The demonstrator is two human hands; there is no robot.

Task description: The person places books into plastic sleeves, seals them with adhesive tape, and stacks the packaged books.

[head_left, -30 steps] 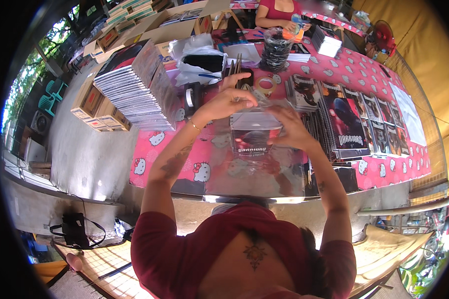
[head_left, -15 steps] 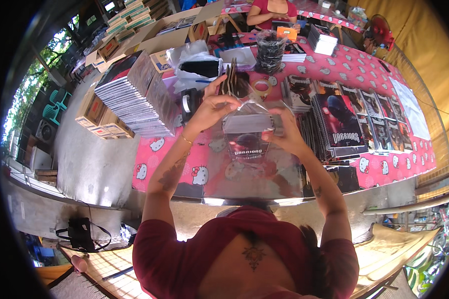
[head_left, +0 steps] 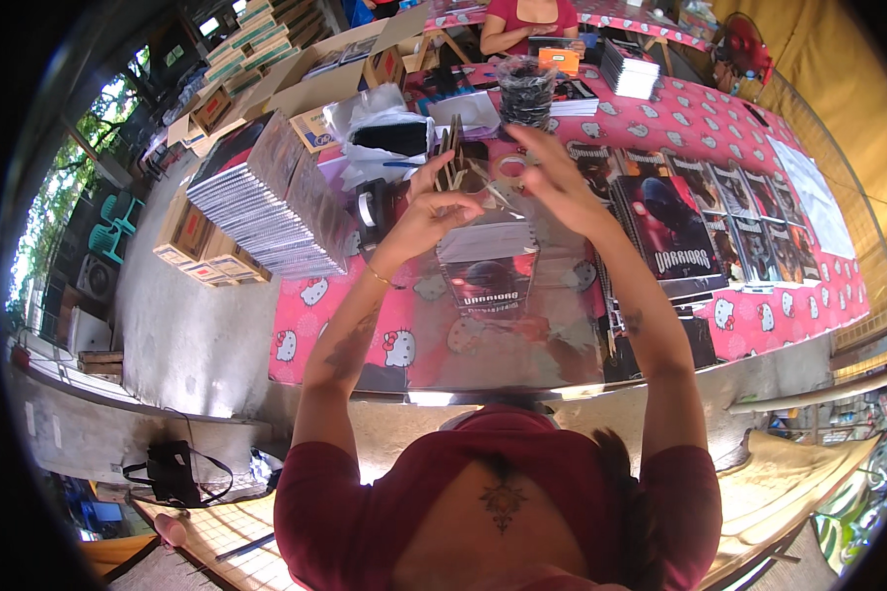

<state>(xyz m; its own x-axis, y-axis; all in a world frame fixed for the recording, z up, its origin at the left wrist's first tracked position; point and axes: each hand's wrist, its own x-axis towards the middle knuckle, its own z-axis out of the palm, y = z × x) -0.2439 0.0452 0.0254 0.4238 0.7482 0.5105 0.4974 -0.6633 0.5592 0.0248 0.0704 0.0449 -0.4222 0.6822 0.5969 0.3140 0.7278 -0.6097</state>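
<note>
A thick bundle of notebooks (head_left: 487, 280) with a dark, reddish cover stands on the glossy clear sheet in front of me. A clear plastic bag (head_left: 504, 204) rises loosely above its top edge. My left hand (head_left: 426, 219) is closed with thumb and forefinger pinched at the bag's upper edge, left of the bundle. My right hand (head_left: 560, 187) is raised beyond the bundle's right side, fingers apart and nothing seen in them. Past the bundle, between my hands, lies a roll of tape (head_left: 510, 167), partly hidden.
Tall stacks of spiral notebooks (head_left: 266, 202) stand on the left, beside a black tape dispenser (head_left: 370, 209). More dark-covered notebooks (head_left: 668, 231) lie on the right. A plastic-wrapped black bundle (head_left: 525, 91) stands farther back. Across the table sits another person (head_left: 530, 22).
My right hand has let go of the bag and moved up and away from the bundle. The bag's top has sunk and folded. My left hand stays near the same place.
</note>
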